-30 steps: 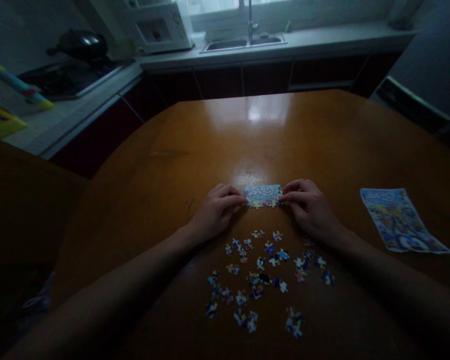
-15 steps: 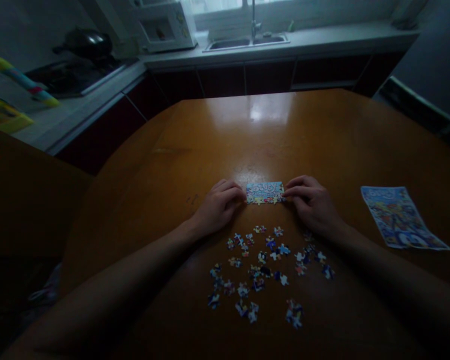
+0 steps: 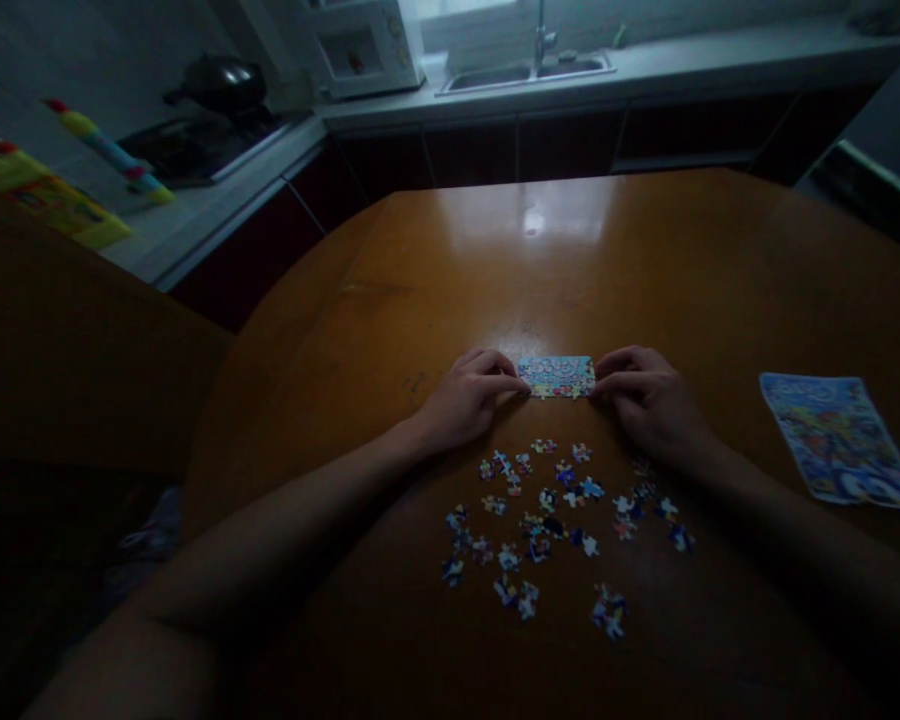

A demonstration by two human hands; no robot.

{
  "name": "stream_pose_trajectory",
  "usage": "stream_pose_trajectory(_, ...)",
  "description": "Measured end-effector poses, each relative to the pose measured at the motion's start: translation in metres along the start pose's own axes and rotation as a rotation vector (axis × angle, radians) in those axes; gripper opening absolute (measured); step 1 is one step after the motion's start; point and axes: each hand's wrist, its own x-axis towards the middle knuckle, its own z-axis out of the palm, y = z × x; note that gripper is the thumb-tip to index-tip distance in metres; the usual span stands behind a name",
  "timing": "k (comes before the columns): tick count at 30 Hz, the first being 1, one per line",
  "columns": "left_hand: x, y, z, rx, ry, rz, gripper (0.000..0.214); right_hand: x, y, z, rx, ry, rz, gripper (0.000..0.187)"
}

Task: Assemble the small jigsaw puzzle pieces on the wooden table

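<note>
A small joined strip of jigsaw puzzle point(image 3: 556, 376), pale blue with bright print, lies flat on the brown wooden table point(image 3: 645, 270). My left hand point(image 3: 466, 402) pinches its left end with curled fingers. My right hand point(image 3: 649, 398) presses against its right end, fingers bent together. Several loose puzzle pieces point(image 3: 555, 525) are scattered on the table just in front of me, between my forearms.
A printed picture sheet point(image 3: 840, 440) lies on the table at the right. Beyond the table runs a kitchen counter with a sink point(image 3: 529, 72), a microwave point(image 3: 364, 48) and a black pot point(image 3: 221, 85) on a hob. Colourful items point(image 3: 60, 190) rest at the far left.
The view has swung left, so everything sits further right in the picture. Both hands stay at the ends of the puzzle strip, which has not visibly moved on the table.
</note>
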Motion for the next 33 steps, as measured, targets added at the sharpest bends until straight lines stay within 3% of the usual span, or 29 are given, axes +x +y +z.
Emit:
stream_pose_trajectory(10,0.0006,-0.0028,0.0027,-0.050,0.132,-0.003,0.039,0.0005,0.0006,-0.0008,0.044,0.058,0.048,0.023)
stream_pose_trajectory(19,0.0018,-0.0033,0.0003,-0.052,0.099,0.031,0.026,0.0020,-0.0010,-0.0013,0.072,0.075,0.071,0.017)
stream_pose_trajectory(33,0.0023,-0.0043,-0.0019,-0.061,0.089,0.039,0.027,0.0045,-0.0041,-0.0001,0.113,0.092,0.096,0.016)
